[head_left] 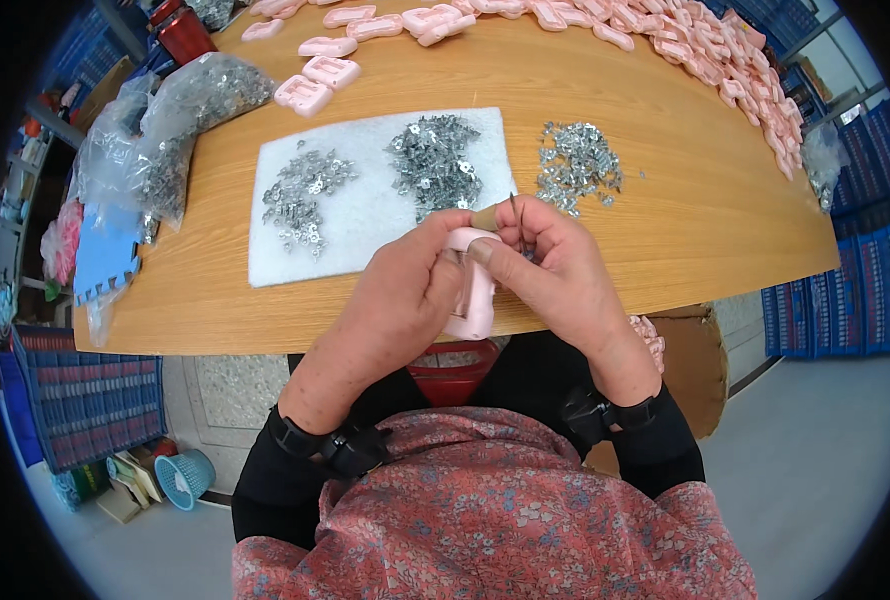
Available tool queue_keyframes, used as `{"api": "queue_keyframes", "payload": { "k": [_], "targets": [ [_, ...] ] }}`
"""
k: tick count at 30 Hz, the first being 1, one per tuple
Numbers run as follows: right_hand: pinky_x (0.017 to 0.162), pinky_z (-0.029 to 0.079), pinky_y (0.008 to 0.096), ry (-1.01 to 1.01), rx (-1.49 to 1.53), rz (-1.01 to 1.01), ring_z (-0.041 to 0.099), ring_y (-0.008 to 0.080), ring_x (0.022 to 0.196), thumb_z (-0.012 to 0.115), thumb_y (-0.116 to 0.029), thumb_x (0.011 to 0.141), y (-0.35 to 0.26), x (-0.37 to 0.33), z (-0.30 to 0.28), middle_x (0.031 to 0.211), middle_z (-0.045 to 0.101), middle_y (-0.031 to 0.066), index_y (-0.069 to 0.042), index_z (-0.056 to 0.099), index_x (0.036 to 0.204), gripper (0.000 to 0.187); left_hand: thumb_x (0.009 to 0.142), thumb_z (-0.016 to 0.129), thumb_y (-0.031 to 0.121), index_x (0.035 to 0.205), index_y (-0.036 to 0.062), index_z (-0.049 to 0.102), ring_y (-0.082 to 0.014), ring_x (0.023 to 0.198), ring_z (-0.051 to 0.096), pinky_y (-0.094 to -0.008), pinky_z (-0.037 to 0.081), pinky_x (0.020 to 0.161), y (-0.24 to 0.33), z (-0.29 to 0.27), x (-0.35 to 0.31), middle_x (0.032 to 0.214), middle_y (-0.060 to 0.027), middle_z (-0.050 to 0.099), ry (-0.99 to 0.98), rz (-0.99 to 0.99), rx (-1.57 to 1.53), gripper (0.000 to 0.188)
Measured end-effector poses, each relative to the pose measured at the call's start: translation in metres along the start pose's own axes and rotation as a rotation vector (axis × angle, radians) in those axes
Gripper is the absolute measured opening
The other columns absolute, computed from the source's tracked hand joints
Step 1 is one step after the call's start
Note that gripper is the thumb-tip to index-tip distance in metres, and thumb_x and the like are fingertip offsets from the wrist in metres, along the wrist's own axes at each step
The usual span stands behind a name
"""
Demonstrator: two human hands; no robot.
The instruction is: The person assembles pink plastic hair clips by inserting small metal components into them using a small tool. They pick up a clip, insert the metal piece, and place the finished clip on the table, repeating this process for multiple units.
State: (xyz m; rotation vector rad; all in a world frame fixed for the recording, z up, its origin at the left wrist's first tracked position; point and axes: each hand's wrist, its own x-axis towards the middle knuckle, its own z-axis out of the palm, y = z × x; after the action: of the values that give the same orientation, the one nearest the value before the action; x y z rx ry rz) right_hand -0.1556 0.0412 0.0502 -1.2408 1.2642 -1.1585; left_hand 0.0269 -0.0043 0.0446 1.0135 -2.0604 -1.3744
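My left hand (395, 290) is closed round a pink plastic casing (479, 308), a rounded frame with an opening in it, held just over the table's near edge. My right hand (570, 275) presses its thumb on the casing's upper end. Between its fingers sticks up a thin dark pointed tool (513, 208); its kind is not clear. A tan covering (484, 218) shows at a fingertip by the casing. Beyond my hands, a white foam mat (365, 140) bears a dense pile of small metal pieces (435, 165) and a looser pile of metal pieces (305, 195).
Another heap of metal pieces (577, 165) lies on the wooden table (685, 230). Many pink casings (685, 60) are piled along the far right edge, with a few (315, 82) nearer. Clear bags of metal parts (180, 130) stand at left. A cardboard box (695, 360) sits below, right.
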Motion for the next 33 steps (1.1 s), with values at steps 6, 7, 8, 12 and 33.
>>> {"api": "queue_keyframes", "payload": {
  "k": [6,7,8,12,33],
  "targets": [
    [0.065,0.040,0.0189,0.066,0.043,-0.110,0.046,0.0021,0.071,0.068,-0.014,0.093,0.005,0.001,0.002,0.078,0.053,-0.0051,0.002,0.061,0.109,0.023,0.102,0.046,0.025,0.129,0.0028,0.053,-0.0154,0.067,0.056,-0.0272,0.046,0.061,-0.022,0.006,0.002,0.089,-0.0065,0.061,-0.062,-0.200,-0.959,0.035],
    [0.064,0.040,0.0191,0.076,-0.002,-0.152,0.046,0.0021,0.071,0.069,-0.014,0.093,0.010,0.002,0.001,0.078,0.053,-0.0052,0.002,0.061,0.111,0.025,0.105,0.038,0.035,0.131,0.0015,0.051,-0.0138,0.066,0.053,-0.0266,0.043,0.058,-0.021,0.007,0.001,0.085,-0.0050,0.057,-0.069,-0.184,-0.976,0.045],
    [0.064,0.040,0.0193,0.061,-0.003,-0.136,0.046,0.0021,0.071,0.069,-0.014,0.092,0.011,0.002,0.002,0.078,0.053,-0.0053,0.002,0.062,0.111,0.026,0.105,0.040,0.036,0.131,0.0015,0.051,-0.0137,0.065,0.052,-0.0268,0.042,0.057,-0.019,0.007,0.000,0.085,-0.0053,0.057,-0.088,-0.203,-1.020,0.045],
    [0.061,0.041,0.0205,0.010,-0.057,-0.094,0.046,0.0023,0.069,0.073,-0.014,0.088,0.017,0.004,0.004,0.075,0.053,-0.0057,0.001,0.065,0.108,0.027,0.103,0.045,0.038,0.130,0.0025,0.051,-0.0131,0.059,0.049,-0.0276,0.037,0.052,-0.026,0.006,-0.004,0.085,-0.0066,0.058,-0.188,-0.257,-1.236,0.044],
    [0.057,0.039,0.0177,0.052,-0.048,0.123,0.048,0.0023,0.065,0.048,-0.028,0.105,0.016,0.003,-0.020,0.077,0.056,-0.0046,-0.004,0.065,0.108,0.030,0.099,0.052,0.019,0.144,-0.0011,0.041,-0.0132,0.076,0.065,-0.0274,0.055,0.063,-0.036,-0.011,-0.032,0.097,-0.0052,0.064,-0.041,-0.336,-1.307,0.050]
  ]
}}
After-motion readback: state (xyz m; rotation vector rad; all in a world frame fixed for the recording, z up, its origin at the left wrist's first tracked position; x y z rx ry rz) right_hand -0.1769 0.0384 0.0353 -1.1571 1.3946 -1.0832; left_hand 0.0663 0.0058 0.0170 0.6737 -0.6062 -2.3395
